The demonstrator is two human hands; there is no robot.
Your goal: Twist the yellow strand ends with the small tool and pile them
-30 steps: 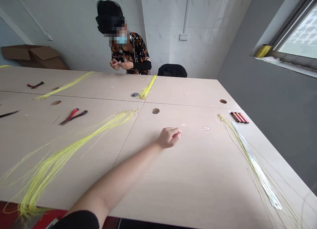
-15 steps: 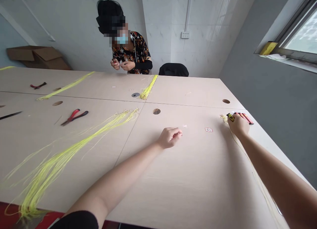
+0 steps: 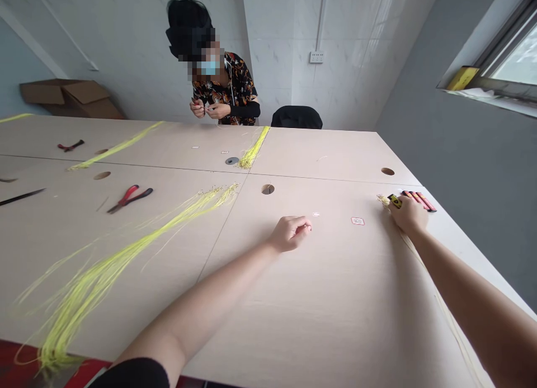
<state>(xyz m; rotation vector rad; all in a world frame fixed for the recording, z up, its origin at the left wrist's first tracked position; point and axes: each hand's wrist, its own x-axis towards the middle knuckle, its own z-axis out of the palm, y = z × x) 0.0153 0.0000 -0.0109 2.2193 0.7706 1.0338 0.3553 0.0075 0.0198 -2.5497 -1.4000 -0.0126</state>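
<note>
My left hand is closed in a pinch just above the middle of the table, and what sits between its fingertips is too small to make out. Over by the right edge, my right hand is closed around a small yellow-and-black object whose kind I cannot tell. Several red sticks with dark ends lie side by side just beyond that hand. A bundle of pale thin cords runs under the right forearm, its curled golden ends showing left of the hand.
Bright yellow cords stretch across the left of the table. Red-and-black pliers and a dark pointed tool lie beyond. Small labels and a cable hole are ahead. A masked person works opposite.
The whole view has shifted slightly, so that things appear a little farther right. Both hands keep nearly the same pose and place on the table.
</note>
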